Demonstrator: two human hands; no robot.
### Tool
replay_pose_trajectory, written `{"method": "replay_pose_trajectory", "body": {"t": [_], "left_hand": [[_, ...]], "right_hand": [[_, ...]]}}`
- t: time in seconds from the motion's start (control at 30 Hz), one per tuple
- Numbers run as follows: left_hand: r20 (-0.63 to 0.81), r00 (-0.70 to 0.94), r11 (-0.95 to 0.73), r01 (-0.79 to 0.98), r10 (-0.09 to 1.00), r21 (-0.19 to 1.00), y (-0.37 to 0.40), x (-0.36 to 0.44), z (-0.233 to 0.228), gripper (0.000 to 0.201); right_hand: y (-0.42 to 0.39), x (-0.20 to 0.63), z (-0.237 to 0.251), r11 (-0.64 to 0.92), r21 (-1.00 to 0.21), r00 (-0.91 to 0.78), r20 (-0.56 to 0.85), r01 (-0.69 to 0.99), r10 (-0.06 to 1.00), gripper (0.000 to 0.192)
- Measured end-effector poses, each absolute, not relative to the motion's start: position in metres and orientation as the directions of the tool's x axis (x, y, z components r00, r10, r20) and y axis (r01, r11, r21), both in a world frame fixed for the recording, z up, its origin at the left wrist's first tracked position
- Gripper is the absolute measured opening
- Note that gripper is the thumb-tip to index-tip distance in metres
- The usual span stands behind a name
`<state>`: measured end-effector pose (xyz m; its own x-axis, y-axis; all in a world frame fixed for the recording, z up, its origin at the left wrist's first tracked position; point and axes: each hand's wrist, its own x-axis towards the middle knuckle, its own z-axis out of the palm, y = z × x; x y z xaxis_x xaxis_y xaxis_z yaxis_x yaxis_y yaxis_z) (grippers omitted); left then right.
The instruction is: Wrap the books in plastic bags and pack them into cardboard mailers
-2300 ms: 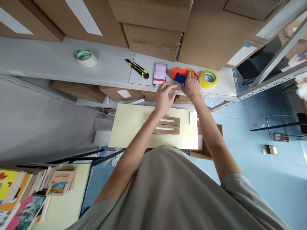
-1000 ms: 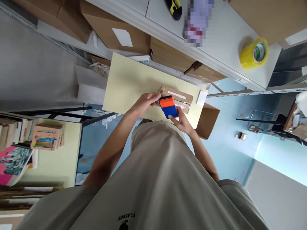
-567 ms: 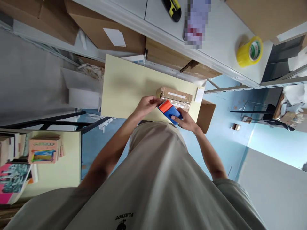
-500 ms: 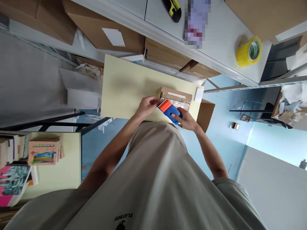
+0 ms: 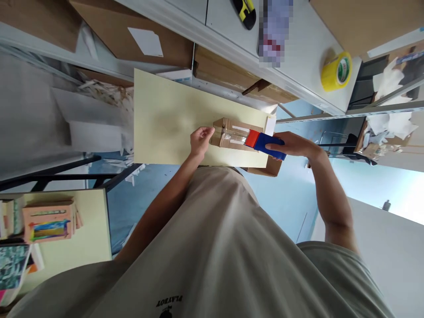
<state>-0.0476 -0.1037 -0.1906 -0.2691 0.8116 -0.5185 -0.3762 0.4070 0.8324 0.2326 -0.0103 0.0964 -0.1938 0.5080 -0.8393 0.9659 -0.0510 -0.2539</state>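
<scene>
Since half a second ago I am seeing the tape dispenser (image 5: pixel 265 144) being dragged from the near left end of the small cardboard box (image 5: pixel 232 134) out past its right end, and a strip of clear tape is now lying along the box top. My right hand (image 5: pixel 294 145) is wrapping closed around the dispenser's blue handle, its orange head pointing back toward the box. My left hand (image 5: pixel 200 140) is pressing its curled fingertips against the box's left end, pinning it to the pale yellow board (image 5: pixel 165 119). Beyond the right hand, on the grey shelf (image 5: pixel 308 57), a yellow tape roll (image 5: pixel 336 70) is sitting, with a yellow-and-black utility knife (image 5: pixel 245 11) further left.
</scene>
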Motion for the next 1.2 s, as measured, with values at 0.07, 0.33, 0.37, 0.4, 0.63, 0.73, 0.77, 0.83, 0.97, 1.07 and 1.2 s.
{"method": "replay_pose_trajectory", "body": {"t": [0.07,0.33,0.37,0.4,0.63,0.73,0.77,0.83,0.97,1.07,1.2], "left_hand": [[-0.544,-0.270,0.420,-0.403,0.794,0.813,-0.102,-0.036,-0.200,0.041],[-0.617,-0.280,0.490,-0.409,0.736,0.770,-0.089,-0.013,-0.240,0.036],[-0.623,-0.283,0.493,-0.413,0.730,0.766,-0.087,-0.009,-0.244,0.034],[-0.628,-0.285,0.496,-0.417,0.725,0.762,-0.086,-0.005,-0.248,0.033],[-0.641,-0.338,0.560,-0.313,0.689,0.767,-0.097,0.000,-0.259,0.033],[-0.573,-0.366,0.522,-0.238,0.733,0.819,-0.104,-0.006,-0.249,0.029],[-0.522,-0.359,0.474,-0.220,0.774,0.853,-0.105,-0.006,-0.243,0.028],[-0.430,-0.341,0.390,-0.181,0.836,0.903,-0.104,-0.001,-0.230,0.029],[-0.434,-0.333,0.421,-0.114,0.837,0.900,-0.096,0.014,-0.216,0.036],[-0.459,-0.347,0.462,-0.078,0.818,0.883,-0.094,0.016,-0.220,0.033],[-0.462,-0.365,0.482,-0.041,0.808,0.875,-0.099,0.012,-0.222,0.036]], "right_hand": [[-0.003,0.228,0.093,-0.023,-0.226,-0.183,-0.843,0.974,0.506,0.071],[0.014,0.222,0.056,0.067,-0.147,-0.160,-0.841,0.987,0.517,0.069],[0.016,0.223,0.053,0.070,-0.143,-0.158,-0.839,0.987,0.521,0.069],[0.017,0.225,0.051,0.071,-0.139,-0.155,-0.837,0.988,0.525,0.070],[0.018,0.229,0.044,0.043,-0.190,-0.185,-0.844,0.981,0.503,0.069],[0.019,0.234,0.042,0.053,-0.211,-0.209,-0.842,0.976,0.497,0.069],[0.020,0.237,0.041,0.070,-0.214,-0.220,-0.839,0.974,0.497,0.068],[0.023,0.244,0.036,0.108,-0.224,-0.248,-0.834,0.968,0.492,0.066],[0.032,0.261,0.015,0.153,-0.255,-0.297,-0.836,0.955,0.462,0.062],[0.038,0.271,-0.009,0.189,-0.297,-0.351,-0.824,0.936,0.444,0.062],[0.041,0.291,-0.036,0.128,-0.414,-0.427,-0.798,0.901,0.426,0.061]]}}
